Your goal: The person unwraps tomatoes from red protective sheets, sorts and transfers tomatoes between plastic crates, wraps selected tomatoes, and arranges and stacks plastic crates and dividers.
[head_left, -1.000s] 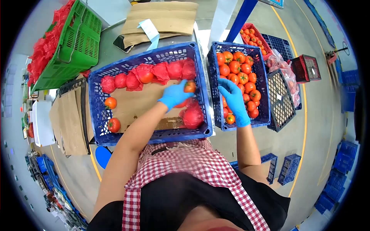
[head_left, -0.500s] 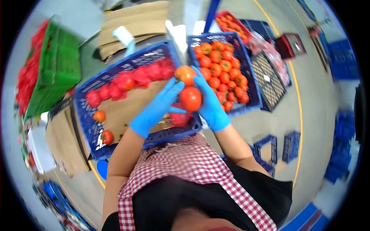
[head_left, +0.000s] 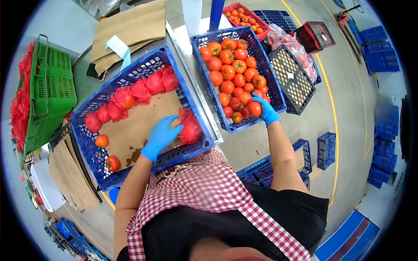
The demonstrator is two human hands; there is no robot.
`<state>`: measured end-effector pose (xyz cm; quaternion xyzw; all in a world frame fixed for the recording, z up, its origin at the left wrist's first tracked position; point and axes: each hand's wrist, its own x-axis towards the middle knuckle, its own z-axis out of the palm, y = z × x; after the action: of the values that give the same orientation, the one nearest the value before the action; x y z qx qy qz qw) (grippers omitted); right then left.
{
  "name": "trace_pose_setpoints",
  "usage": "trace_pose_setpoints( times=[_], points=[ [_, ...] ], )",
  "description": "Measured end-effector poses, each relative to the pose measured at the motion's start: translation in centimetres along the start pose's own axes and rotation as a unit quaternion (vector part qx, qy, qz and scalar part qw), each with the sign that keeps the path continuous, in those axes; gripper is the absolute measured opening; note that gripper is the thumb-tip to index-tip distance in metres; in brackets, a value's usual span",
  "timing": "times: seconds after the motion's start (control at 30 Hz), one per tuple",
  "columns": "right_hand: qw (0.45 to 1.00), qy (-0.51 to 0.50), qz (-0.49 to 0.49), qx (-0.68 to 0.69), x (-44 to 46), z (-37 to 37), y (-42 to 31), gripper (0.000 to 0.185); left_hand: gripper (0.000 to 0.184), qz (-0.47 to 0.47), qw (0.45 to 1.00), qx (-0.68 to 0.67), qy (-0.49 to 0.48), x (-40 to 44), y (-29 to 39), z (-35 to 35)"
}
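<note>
My left hand point(head_left: 160, 137), in a blue glove, is over the cardboard liner point(head_left: 126, 130) of the left blue crate point(head_left: 196, 114). Its fingers are apart, with nothing between them, close to red-wrapped tomatoes point(head_left: 190, 127). My right hand point(head_left: 266, 111), gloved too, has its fingers round a tomato point(head_left: 254, 108) at the near right corner of the other blue crate point(head_left: 233, 127), full of bare tomatoes point(head_left: 227, 72). Several red-wrapped pieces point(head_left: 140, 91) line the left crate's far side. Two bare tomatoes point(head_left: 102, 141) lie at its left side.
A green crate point(head_left: 52, 91) with red wrapping point(head_left: 21, 102) stands at the far left. Cardboard sheets point(head_left: 130, 26) and a phone point(head_left: 96, 72) lie behind the left crate. To the right are a black crate point(head_left: 292, 78), bagged goods point(head_left: 283, 41) and a red tomato crate point(head_left: 260, 35).
The two tomatoes held up between my hands are no longer there. My left hand has moved down over the left crate, and my right hand has gone right to the tomato crate.
</note>
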<state>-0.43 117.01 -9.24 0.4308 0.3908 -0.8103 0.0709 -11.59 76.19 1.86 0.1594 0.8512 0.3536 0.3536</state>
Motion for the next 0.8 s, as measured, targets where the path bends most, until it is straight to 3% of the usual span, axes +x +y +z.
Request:
trace_pose_setpoints(
  times=[0.03, 0.07, 0.13, 0.23, 0.27, 0.37, 0.4, 0.43, 0.53, 0.63, 0.7, 0.77, 0.8],
  points=[
    [0.999, 0.041, 0.020, -0.024, 1.0, -1.1, 0.3, 0.055, 0.060, 0.023, 0.999, 0.040, 0.004, 0.0, 0.1, 0.4],
    [0.998, 0.054, -0.002, -0.027, 2.1, -2.1, 0.5, 0.044, 0.061, 0.017, 0.999, 0.044, -0.018, 0.2, -0.1, 1.0],
    [0.953, 0.132, -0.099, -0.255, 6.7, -7.6, 1.7, 0.036, 0.064, 0.003, 0.997, 0.052, -0.063, 0.6, -0.8, 2.0],
    [0.804, 0.162, -0.175, -0.544, 7.8, -10.1, 2.4, 0.028, 0.077, 0.005, 0.994, -0.008, -0.109, 1.2, -0.8, 2.3],
    [0.740, 0.154, -0.189, -0.627, 7.9, -10.2, 2.6, 0.026, 0.081, 0.047, 0.992, 0.014, -0.115, 1.9, -1.2, 3.0],
    [0.692, 0.201, -0.207, -0.662, 2.4, -0.2, -0.1, 0.028, 0.093, 0.105, 0.988, 0.051, -0.097, 3.3, -3.1, 5.1],
    [0.717, 0.175, -0.262, -0.622, 2.0, 1.4, 0.1, 0.028, 0.091, 0.107, 0.988, 0.057, -0.099, 3.0, -2.2, 4.6],
    [0.790, 0.113, -0.268, -0.540, 1.3, 3.4, 0.1, 0.027, 0.090, 0.110, 0.987, 0.064, -0.101, 2.6, -1.4, 3.8],
    [0.837, 0.008, -0.276, -0.473, -0.9, 9.3, -0.2, 0.024, 0.086, 0.101, 0.991, 0.045, -0.071, 1.7, -1.5, 2.5],
    [0.806, 0.012, -0.361, -0.469, -4.2, 14.7, -0.8, 0.026, 0.080, -0.024, 0.997, -0.064, 0.032, 0.3, -1.2, 0.4],
    [0.813, -0.040, -0.395, -0.426, -7.1, 19.7, -1.1, 0.023, 0.065, 0.018, 0.994, -0.040, 0.100, 0.4, -2.7, 0.6],
    [0.762, -0.127, -0.454, -0.445, -9.6, 25.0, -1.5, 0.023, 0.054, 0.046, 0.987, 0.015, 0.154, 1.1, -2.9, 0.4],
    [0.738, -0.157, -0.473, -0.454, -10.4, 27.5, -1.5, 0.024, 0.037, 0.084, 0.978, 0.024, 0.190, 1.7, -2.5, -0.1]
  ],
)
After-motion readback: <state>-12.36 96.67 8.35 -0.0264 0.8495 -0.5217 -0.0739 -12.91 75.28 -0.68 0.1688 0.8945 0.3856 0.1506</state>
